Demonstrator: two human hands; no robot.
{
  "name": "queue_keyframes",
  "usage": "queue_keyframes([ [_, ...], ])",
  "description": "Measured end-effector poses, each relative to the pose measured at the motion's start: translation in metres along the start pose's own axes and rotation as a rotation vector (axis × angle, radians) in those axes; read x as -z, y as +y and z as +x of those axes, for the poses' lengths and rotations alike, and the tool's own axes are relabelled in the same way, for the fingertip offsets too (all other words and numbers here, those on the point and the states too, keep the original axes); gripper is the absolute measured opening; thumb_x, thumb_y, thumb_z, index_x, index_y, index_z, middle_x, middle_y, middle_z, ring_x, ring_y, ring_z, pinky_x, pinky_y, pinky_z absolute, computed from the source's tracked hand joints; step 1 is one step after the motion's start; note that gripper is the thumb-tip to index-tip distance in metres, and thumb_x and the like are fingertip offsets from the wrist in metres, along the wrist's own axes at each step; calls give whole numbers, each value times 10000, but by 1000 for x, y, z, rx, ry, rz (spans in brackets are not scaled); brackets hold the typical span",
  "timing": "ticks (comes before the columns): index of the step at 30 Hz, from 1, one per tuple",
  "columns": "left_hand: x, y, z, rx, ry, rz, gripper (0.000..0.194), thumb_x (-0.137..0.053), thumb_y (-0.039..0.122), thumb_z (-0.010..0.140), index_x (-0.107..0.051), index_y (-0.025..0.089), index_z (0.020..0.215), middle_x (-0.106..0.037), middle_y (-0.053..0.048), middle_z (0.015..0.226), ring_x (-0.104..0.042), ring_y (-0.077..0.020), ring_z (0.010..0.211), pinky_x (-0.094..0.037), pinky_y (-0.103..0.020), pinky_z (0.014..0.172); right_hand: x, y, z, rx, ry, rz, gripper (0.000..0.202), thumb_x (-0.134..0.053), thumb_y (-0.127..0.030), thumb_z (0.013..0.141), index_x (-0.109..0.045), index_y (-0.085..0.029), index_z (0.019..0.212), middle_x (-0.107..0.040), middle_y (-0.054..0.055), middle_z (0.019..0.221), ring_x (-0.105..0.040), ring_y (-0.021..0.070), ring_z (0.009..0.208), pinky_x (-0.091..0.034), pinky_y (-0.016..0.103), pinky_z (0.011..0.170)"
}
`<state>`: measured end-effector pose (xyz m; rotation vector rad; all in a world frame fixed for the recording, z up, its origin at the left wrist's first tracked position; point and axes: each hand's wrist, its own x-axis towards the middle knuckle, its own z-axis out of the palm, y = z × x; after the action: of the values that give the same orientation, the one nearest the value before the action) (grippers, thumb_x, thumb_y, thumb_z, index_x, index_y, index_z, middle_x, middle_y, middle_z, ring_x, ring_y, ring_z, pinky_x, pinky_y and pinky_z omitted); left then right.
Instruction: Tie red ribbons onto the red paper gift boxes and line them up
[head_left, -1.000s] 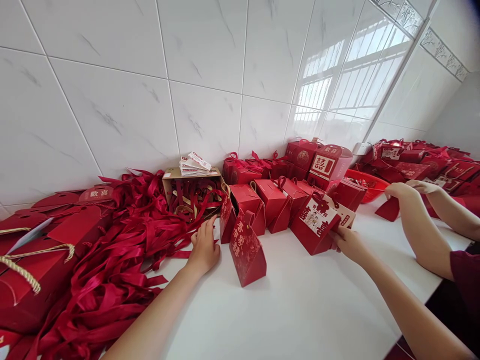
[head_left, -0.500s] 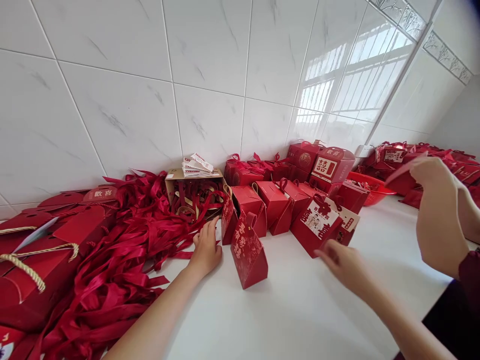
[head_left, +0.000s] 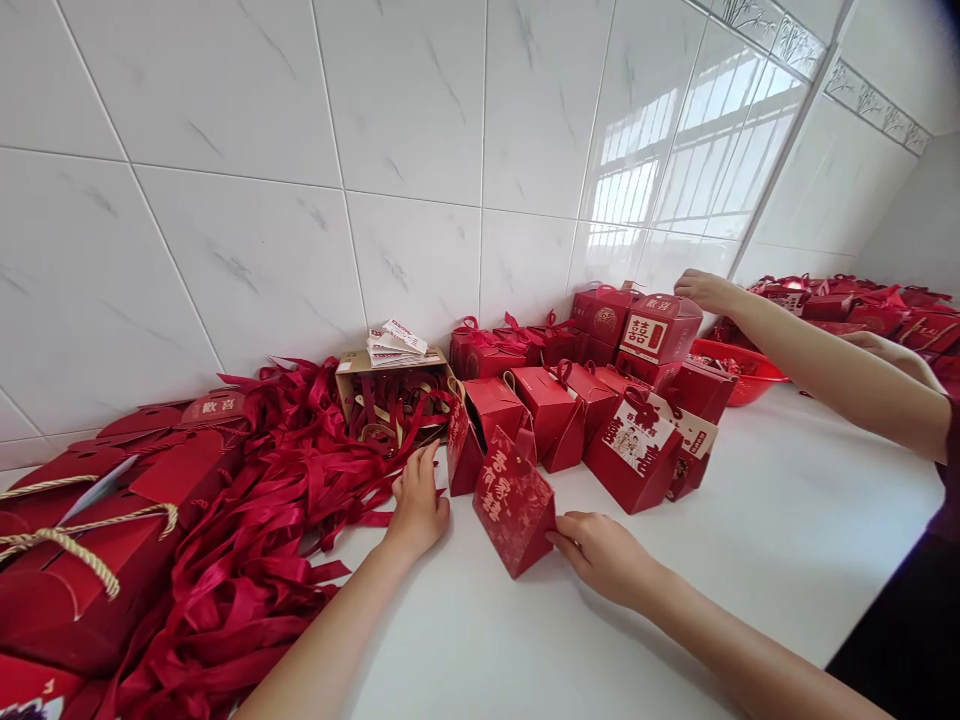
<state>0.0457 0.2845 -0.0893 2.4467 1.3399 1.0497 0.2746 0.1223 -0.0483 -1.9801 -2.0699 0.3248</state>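
Observation:
In front of me a small red gift box [head_left: 516, 505] with gold lettering stands turned on the white table. The fingertips of my right hand [head_left: 604, 555] pinch its right edge. My left hand [head_left: 420, 505] lies on the tabletop to the left of that box, its fingers stretched forward and holding nothing. Just beyond its fingertips is an open cardboard box [head_left: 349, 368] of ribbon straps. A row of red gift boxes [head_left: 544, 400] runs behind the one I hold. At its right end leans a gift box with a white picture panel [head_left: 636, 440].
Loose red ribbons [head_left: 270, 520] heap on the left beside larger red boxes with gold rope handles [head_left: 82, 540]. Paper cards [head_left: 394, 343] top the cardboard box. At the right, another person's hand [head_left: 705, 290] is at the stacked boxes [head_left: 652, 330], above a red basin [head_left: 761, 375].
My right hand has moved left from near the picture-panel box and taken hold of the front gift box, which has turned. The other person's arm has swung left to the stacked boxes.

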Motion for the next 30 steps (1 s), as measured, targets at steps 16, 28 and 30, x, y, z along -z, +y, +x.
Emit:
queue_keyframes([
  [16, -1, 2, -1, -2, 19, 7, 790, -495, -3, 670, -304, 189, 1412, -417, -179, 1367, -399, -364, 1333, -364, -578, 1036, 15, 82, -14, -413, 92, 2, 339, -322, -282, 980, -610, -183, 834, -720, 116, 888, -663, 258, 820, -399, 312, 660],
  [28, 0, 3, -1, 4, 2, -7, 781, -492, 6, 685, -284, 198, 1413, -408, -176, 1382, -401, -351, 1328, -343, -572, 1045, 19, 82, -23, -415, 82, -31, 323, -353, -258, 973, -657, -174, 901, -719, 119, 955, -666, 255, 855, -420, 301, 658],
  [30, 1, 4, -1, 7, 5, -9, 781, -495, 11, 684, -290, 204, 1413, -412, -169, 1377, -408, -346, 1324, -347, -562, 1046, 18, 83, -20, -417, 83, -44, 334, -352, -260, 976, -667, -173, 905, -725, 124, 950, -673, 261, 857, -415, 303, 653],
])
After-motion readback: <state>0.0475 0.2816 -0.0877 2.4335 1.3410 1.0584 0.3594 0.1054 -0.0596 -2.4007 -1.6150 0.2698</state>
